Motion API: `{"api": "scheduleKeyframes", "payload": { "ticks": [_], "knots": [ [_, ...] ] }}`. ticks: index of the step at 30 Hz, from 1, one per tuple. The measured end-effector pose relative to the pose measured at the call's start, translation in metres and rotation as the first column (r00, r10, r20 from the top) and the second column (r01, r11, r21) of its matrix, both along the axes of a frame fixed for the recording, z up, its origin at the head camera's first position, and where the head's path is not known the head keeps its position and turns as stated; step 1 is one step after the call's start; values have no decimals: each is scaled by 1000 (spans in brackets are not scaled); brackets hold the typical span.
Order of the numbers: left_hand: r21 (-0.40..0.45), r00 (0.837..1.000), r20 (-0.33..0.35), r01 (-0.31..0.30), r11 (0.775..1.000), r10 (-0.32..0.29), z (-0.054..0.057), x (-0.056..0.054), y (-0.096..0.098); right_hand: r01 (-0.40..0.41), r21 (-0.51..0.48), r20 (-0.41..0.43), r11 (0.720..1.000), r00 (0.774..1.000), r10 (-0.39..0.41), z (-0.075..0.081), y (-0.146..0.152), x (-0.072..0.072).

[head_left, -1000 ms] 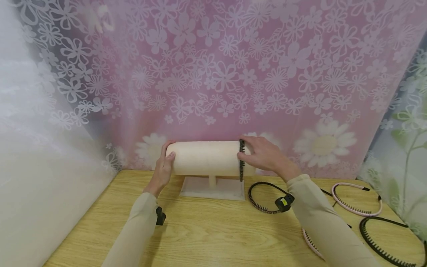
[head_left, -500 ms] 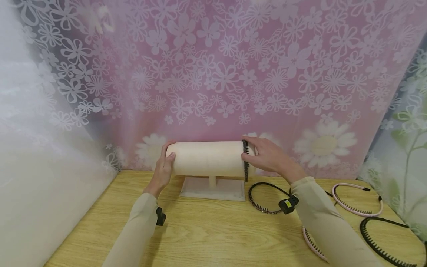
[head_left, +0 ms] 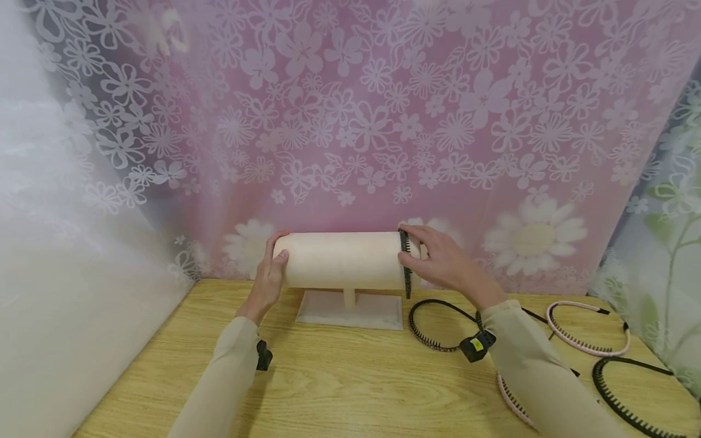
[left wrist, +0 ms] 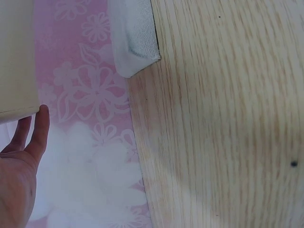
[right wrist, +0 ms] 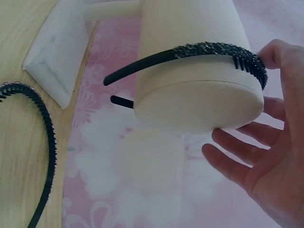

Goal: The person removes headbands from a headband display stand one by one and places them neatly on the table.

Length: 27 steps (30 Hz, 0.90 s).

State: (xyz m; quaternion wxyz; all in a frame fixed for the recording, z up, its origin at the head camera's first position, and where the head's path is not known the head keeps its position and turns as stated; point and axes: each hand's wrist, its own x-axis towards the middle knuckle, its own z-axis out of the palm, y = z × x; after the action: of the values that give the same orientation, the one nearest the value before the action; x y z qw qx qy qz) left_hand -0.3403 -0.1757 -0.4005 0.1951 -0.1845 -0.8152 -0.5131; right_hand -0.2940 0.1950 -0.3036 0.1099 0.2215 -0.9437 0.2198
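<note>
A cream cylinder (head_left: 339, 260) lies level on a post above a pale rectangular base (head_left: 317, 310), forming a display stand. My left hand (head_left: 266, 283) grips its left end, thumb in front and fingers behind. Around the right end goes a black headband (right wrist: 213, 49) with a glittery top and comb teeth inside. My right hand (head_left: 446, 261) pinches this headband between thumb and index finger; the other fingers spread past the cylinder's end face in the right wrist view. Both tips of the headband stick out beneath the cylinder. In the left wrist view, my left fingertips (left wrist: 42, 114) touch the cylinder's edge.
On the wooden table (head_left: 350, 377), a black toothed headband (head_left: 435, 348) lies right of the base. Farther right are a pink headband (head_left: 588, 351) and another black one (head_left: 598, 380). A second pink headband (head_left: 512, 406) is partly under my right sleeve. A flowered curtain (head_left: 350, 121) hangs behind.
My right hand has slid the headband a little rightward along the cylinder, toward its right end. The left hand and the stand have stayed in place.
</note>
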Motion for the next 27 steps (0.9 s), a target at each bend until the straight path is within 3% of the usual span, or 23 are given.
{"api": "scheduleKeyframes", "payload": {
  "ticks": [13, 19, 27],
  "knots": [
    [16, 1000, 0, 21, 1000, -21, 2, 2, 1, -24, -138, -156, 990, 988, 2, -21, 3, 14],
    [9, 1000, 4, 10, 1000, -10, 1, 2, 1, -20, -195, -174, 981, 985, -14, -24, 3, 20],
    [-6, 1000, -16, -9, 1000, 9, 1, 1, 1, -85, -278, -182, 957, 983, 35, -27, 6, 22]
  ]
}}
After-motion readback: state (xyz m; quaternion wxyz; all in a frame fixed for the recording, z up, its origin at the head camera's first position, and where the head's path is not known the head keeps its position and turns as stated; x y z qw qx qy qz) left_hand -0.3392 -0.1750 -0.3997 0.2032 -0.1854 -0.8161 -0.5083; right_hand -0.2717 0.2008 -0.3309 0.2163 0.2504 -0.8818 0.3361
